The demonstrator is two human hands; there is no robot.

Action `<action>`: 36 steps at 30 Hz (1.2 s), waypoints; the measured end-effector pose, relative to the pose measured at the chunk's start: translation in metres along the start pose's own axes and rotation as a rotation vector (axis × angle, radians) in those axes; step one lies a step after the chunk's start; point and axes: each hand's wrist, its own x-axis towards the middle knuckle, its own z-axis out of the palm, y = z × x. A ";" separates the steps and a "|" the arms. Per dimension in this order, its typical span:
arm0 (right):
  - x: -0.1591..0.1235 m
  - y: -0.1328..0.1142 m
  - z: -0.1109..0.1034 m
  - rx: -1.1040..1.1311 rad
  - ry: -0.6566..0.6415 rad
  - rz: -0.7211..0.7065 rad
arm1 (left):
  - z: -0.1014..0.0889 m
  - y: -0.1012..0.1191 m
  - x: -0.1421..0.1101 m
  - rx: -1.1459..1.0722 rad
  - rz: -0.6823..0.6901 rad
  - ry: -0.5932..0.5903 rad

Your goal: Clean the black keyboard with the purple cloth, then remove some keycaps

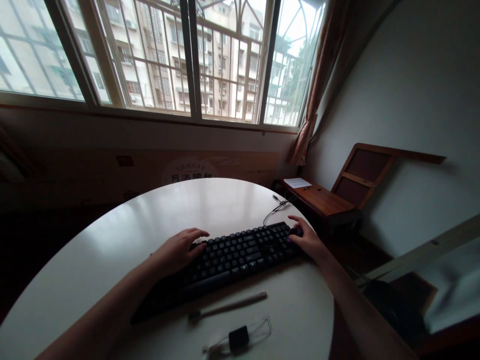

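Observation:
A black keyboard (240, 252) lies slanted on a round white table (112, 240). My left hand (178, 250) rests on the keyboard's left end, its fingers stretched over the top edge. My right hand (305, 237) grips the keyboard's right end, with the fingers curled round the far corner. The keyboard's cable (275, 210) trails off toward the table's far right rim.
A thin brush with a wooden handle (228, 306) and a wire key puller with a black grip (240, 337) lie near the table's front edge. A low wooden bench (322, 200) with a paper on it stands at the right. Barred windows (187, 60) fill the back wall.

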 end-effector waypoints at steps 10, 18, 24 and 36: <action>0.006 -0.002 0.003 0.029 -0.047 0.096 | -0.001 0.002 0.000 -0.003 0.014 0.017; 0.004 -0.004 -0.001 0.028 -0.077 0.090 | -0.002 0.003 0.000 -0.019 0.005 0.002; 0.004 -0.006 -0.001 0.048 -0.075 0.094 | -0.002 0.003 0.000 -0.010 0.001 -0.012; 0.005 0.002 -0.019 0.364 -0.145 0.174 | -0.003 0.005 -0.001 -0.030 -0.012 -0.002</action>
